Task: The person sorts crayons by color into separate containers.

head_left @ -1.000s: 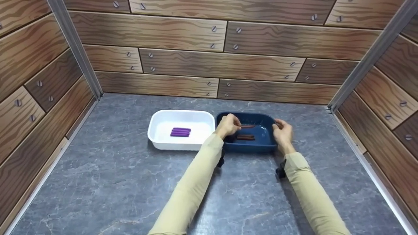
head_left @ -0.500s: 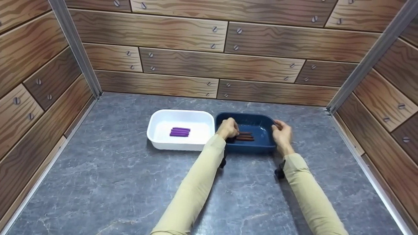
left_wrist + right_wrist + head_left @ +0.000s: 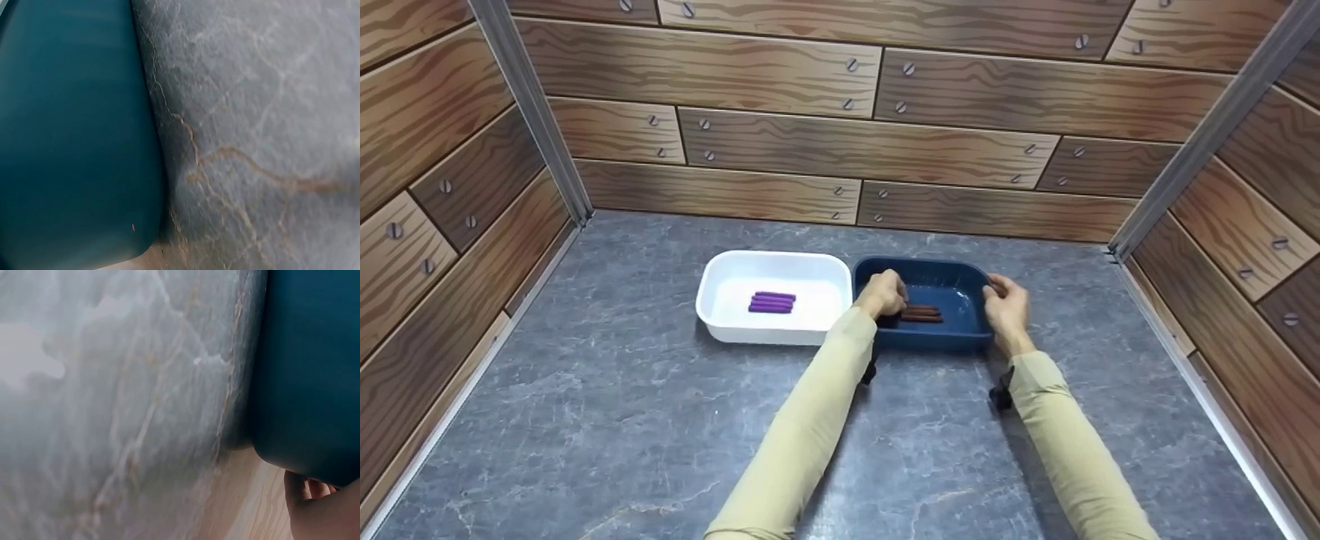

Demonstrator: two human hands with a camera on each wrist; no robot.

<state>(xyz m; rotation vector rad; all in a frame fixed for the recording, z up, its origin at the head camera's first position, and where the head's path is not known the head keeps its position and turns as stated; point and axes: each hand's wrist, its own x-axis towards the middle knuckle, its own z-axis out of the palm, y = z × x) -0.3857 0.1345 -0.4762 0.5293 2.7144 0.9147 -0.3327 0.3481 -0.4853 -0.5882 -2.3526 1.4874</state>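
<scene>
Inside the dark blue tray (image 3: 937,342), my left hand (image 3: 883,292) is lowered with curled fingers. Its fingertips pinch the left end of a brown stick (image 3: 924,307), which lies alongside other brown sticks (image 3: 922,319) on the tray floor. The fingertips themselves are mostly hidden behind the hand. My right hand (image 3: 1006,306) grips the tray's right end, thumb and fingers at the rim. In the right wrist view, part of that hand (image 3: 320,512) shows at the corner of the blue tray (image 3: 315,382). The left wrist view shows only the tray's outer wall (image 3: 79,124) and the tabletop.
A white tray (image 3: 765,335) stands right beside the blue one on the left, with several purple sticks (image 3: 772,302) laid side by side in it. The grey marbled tabletop (image 3: 607,390) reaches to wood-patterned walls (image 3: 780,142) at the back and sides.
My left hand has lowered the brown stick to the tray floor and drawn it in close to the other brown sticks. The right hand stays on the tray's rim.
</scene>
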